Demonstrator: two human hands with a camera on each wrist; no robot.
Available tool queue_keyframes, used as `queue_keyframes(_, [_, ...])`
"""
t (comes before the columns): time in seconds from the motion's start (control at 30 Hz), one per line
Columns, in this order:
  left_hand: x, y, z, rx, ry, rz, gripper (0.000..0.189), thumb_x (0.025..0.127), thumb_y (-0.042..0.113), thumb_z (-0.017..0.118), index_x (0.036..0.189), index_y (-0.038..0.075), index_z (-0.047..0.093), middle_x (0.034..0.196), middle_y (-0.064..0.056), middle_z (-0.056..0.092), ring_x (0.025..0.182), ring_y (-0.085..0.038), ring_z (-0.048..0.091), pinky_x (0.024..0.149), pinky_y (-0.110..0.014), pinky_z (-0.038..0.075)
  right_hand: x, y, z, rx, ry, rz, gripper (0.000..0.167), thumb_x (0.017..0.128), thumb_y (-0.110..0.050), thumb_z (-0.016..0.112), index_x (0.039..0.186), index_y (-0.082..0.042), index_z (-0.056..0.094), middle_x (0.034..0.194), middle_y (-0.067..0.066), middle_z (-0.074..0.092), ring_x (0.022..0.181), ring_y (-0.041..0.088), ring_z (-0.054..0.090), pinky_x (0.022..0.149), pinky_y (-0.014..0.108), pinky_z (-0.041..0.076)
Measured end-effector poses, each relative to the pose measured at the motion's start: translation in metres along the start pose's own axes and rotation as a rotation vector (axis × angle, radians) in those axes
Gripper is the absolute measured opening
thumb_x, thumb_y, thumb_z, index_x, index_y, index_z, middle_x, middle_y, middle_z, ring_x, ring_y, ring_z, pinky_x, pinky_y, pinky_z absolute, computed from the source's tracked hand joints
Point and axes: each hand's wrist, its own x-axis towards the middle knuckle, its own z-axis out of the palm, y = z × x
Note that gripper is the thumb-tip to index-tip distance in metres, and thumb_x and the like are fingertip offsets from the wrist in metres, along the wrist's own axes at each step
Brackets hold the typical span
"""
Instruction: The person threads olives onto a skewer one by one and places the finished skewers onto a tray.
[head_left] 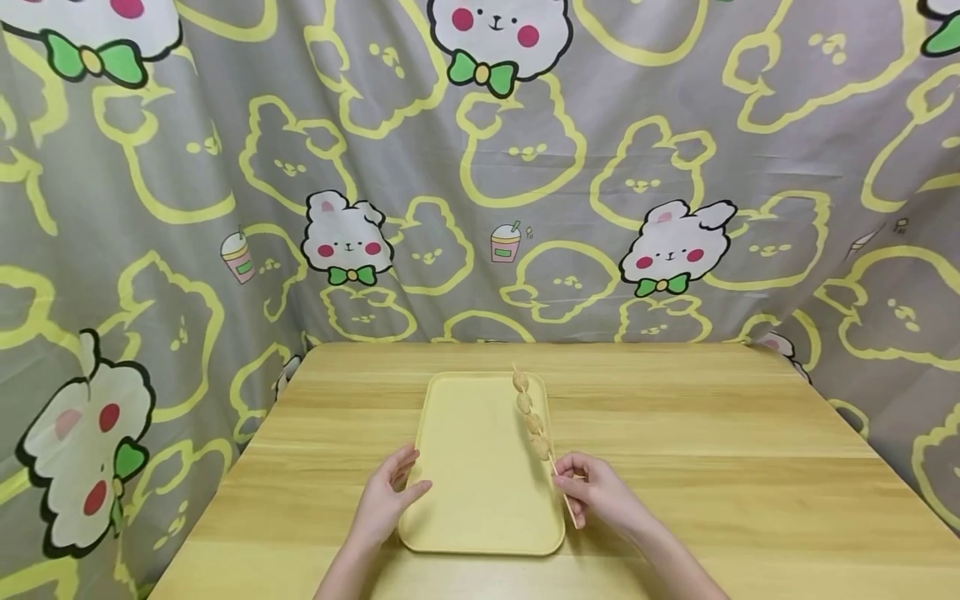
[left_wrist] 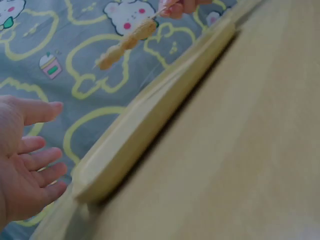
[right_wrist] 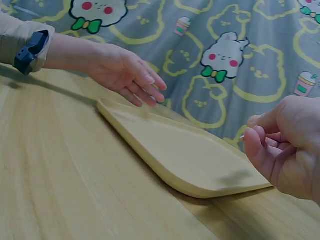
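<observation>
A pale yellow rectangular tray (head_left: 472, 475) lies on the wooden table. My right hand (head_left: 603, 496) pinches the bare lower end of a skewer (head_left: 533, 423) threaded with several light brown balls. The skewer is held above the tray's right side, its tip toward the far edge. In the right wrist view the right hand (right_wrist: 292, 147) hides most of the skewer. My left hand (head_left: 386, 492) is over the tray's left edge, fingers loosely spread and holding nothing. The left wrist view shows that palm (left_wrist: 25, 165) beside the tray (left_wrist: 155, 120), with the skewered balls (left_wrist: 127, 44) beyond.
The wood-grain table (head_left: 712, 433) extends around the tray on all sides. Behind it and along both sides hangs a grey curtain (head_left: 420, 167) with yellow outlines and white cartoon animals. A dark device (right_wrist: 31, 52) is strapped on the left wrist.
</observation>
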Motion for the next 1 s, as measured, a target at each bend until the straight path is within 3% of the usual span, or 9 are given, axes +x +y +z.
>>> queue_keyframes(0.27, [-0.021, -0.013, -0.011, -0.027, -0.032, -0.05, 0.071, 0.081, 0.005, 0.068, 0.136, -0.014, 0.029, 0.138, -0.031, 0.034, 0.128, -0.043, 0.032, 0.105, -0.053, 0.023, 0.019, 0.005, 0.023, 0.071, 0.04, 0.058, 0.021, 0.092, -0.003, 0.052, 0.101, 0.014, 0.045, 0.066, 0.003, 0.047, 0.047, 0.009, 0.044, 0.042, 0.019, 0.043])
queue_keyframes(0.5, [-0.033, -0.013, -0.009, -0.064, -0.036, -0.081, 0.073, 0.08, 0.004, 0.069, 0.136, -0.015, 0.026, 0.138, -0.032, 0.033, 0.127, -0.044, 0.033, 0.105, -0.051, 0.027, 0.033, 0.016, 0.045, 0.103, 0.093, 0.074, 0.018, 0.09, 0.0, 0.051, 0.1, 0.014, 0.044, 0.066, 0.002, 0.046, 0.048, 0.008, 0.044, 0.042, 0.019, 0.045])
queue_keyframes(0.63, [-0.036, -0.011, -0.007, -0.085, -0.047, -0.111, 0.074, 0.08, 0.006, 0.069, 0.137, -0.014, 0.026, 0.14, -0.031, 0.031, 0.129, -0.044, 0.03, 0.106, -0.05, 0.025, 0.043, 0.02, 0.054, 0.104, 0.109, 0.063, 0.017, 0.091, -0.001, 0.052, 0.098, 0.013, 0.046, 0.066, 0.002, 0.046, 0.049, 0.008, 0.044, 0.042, 0.019, 0.045])
queue_keyframes(1.0, [-0.038, -0.012, -0.003, -0.065, -0.048, -0.08, 0.074, 0.079, 0.001, 0.07, 0.136, -0.015, 0.027, 0.141, -0.033, 0.028, 0.13, -0.044, 0.025, 0.106, -0.051, 0.021, 0.058, 0.026, 0.073, 0.114, 0.15, 0.115, 0.012, 0.087, 0.001, 0.055, 0.092, 0.01, 0.05, 0.06, 0.003, 0.047, 0.048, 0.008, 0.046, 0.042, 0.019, 0.047])
